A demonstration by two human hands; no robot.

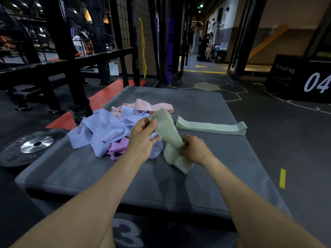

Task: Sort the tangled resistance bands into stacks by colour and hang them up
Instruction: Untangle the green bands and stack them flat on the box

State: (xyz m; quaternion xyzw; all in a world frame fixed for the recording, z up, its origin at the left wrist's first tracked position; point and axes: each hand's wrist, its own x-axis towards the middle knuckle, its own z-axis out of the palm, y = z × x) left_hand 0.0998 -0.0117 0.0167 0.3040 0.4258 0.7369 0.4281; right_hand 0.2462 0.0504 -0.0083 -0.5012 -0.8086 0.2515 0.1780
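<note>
A green band (168, 135), pinched at its top by the left hand (143, 140) and lower down by the right hand (194, 149), hangs just beside the tidy green stack (211, 128), while beyond the stack the lilac-and-pink tangle (111, 129) is unsorted and nothing appears hung.

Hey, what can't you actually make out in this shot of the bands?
Head view only:
- Green band: its printed number is partly covered by the left hand; its lower end is bunched under the right hand.
- Tangled pile: how many bands, overlapping folds hide it.
- Green stack: count too small.
</note>
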